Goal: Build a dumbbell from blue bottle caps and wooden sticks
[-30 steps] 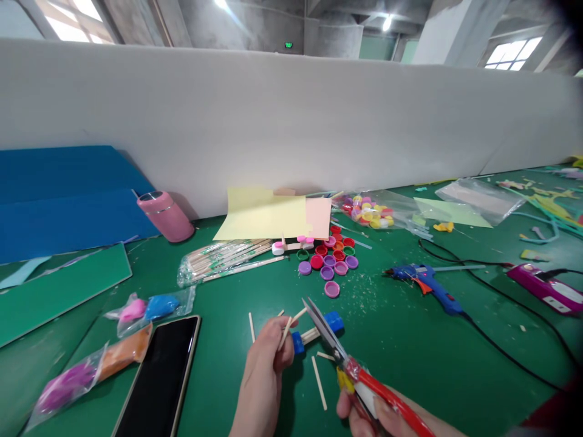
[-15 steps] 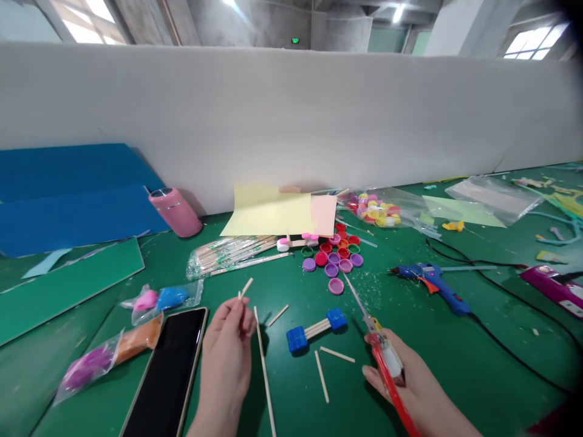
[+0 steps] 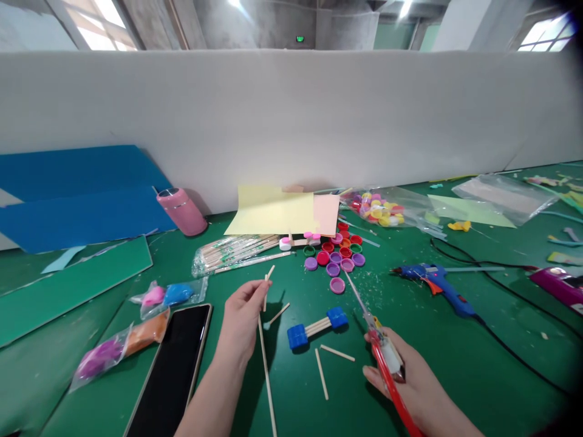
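My left hand (image 3: 243, 312) is closed in a pinch on short wooden sticks (image 3: 271, 272); their pale ends poke out above and below the fingertips. Just beneath it a long thin stick (image 3: 266, 370) runs toward the near edge, and a short stick (image 3: 280, 312) lies close by. In my right hand (image 3: 405, 370) is a red-handled tool (image 3: 381, 358) with a long narrow pale tip, its exact kind unclear. Between the hands rests a piece with two blue square ends (image 3: 297, 337) joined by several short sticks. Two more cut sticks (image 3: 321, 374) (image 3: 337, 353) lie nearer me.
A blue glue gun (image 3: 435, 279) with its cord lies at right. Bottle caps (image 3: 334, 269), bagged sticks (image 3: 237, 252) and a yellow sheet (image 3: 276, 212) are behind. At left are a phone (image 3: 170, 370), bagged clay (image 3: 102, 358) and a pink flask (image 3: 182, 211).
My left hand has moved right and slightly up with the sticks, now over the long stick's upper end. My right hand and its tool are nearly still. The view has shifted a little.
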`<state>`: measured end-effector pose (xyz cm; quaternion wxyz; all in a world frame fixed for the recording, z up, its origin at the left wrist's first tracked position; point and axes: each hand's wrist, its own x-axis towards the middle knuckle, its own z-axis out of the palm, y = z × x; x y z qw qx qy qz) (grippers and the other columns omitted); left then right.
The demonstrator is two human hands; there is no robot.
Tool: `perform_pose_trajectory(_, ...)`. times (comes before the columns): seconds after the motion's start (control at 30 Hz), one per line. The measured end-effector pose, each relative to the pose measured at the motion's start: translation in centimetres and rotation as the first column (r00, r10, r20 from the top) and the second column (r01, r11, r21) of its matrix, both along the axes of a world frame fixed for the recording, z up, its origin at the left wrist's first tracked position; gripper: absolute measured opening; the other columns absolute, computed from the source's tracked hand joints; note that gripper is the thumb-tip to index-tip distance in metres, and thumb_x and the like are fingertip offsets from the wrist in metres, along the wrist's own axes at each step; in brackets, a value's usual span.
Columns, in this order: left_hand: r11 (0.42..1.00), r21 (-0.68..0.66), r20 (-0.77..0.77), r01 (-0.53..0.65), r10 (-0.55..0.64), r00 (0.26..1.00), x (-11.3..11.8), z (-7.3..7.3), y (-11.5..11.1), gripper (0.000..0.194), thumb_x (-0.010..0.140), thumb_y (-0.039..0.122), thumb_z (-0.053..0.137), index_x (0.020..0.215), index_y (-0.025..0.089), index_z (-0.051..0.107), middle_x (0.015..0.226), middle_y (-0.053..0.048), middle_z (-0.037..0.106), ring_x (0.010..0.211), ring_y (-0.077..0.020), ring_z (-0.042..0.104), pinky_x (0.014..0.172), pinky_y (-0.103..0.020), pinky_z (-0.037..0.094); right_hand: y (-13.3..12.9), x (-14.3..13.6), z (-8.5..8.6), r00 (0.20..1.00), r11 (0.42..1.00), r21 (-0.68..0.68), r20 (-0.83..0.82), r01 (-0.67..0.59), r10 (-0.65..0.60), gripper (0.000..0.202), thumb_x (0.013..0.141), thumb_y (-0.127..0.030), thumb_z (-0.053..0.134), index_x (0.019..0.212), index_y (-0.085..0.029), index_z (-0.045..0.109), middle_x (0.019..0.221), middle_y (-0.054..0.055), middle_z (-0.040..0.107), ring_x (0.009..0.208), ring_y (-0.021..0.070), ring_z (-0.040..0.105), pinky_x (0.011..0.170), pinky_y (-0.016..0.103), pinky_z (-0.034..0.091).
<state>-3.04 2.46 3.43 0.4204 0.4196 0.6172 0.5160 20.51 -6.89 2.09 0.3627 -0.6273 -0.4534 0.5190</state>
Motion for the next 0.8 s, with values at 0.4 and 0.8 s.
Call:
perform_pose_trajectory(0.4,0.988,-0.124,-0.909,0.090,-0.150,0.388,-1.5,-0.1,-2.0,0.028,0.074,0.035,0.044,0.054,0.018,0.054,0.065,-0.009,0.056,0.080,-0.0323,0.049,0.069,-0.044,0.029,-0.2,-0.2,-0.1,1.000,1.000,0.001,0.019,-0.006,0.006,0.043,0.055,-0.027,0.072,0.092,-0.017,0.054,0.064,-0.004,0.046,0.055,0.0116,0.045,0.053,0.022,0.043)
perform_pose_trajectory(0.8,0.955,-0.285,-0.958,0.076,-0.287,0.020,-1.0,-0.3,-3.7,0.027,0.078,0.022,0.035,0.065,0.016,0.057,0.074,-0.011,0.062,0.080,-0.0287,0.052,0.061,-0.037,0.028,0.5,3.6,0.1,0.828,0.974,0.111,0.551,-0.198,0.106,0.035,0.071,-0.031,0.055,0.104,-0.021,0.048,0.086,0.004,0.061,0.074,0.0217,0.059,0.068,0.034,0.046)
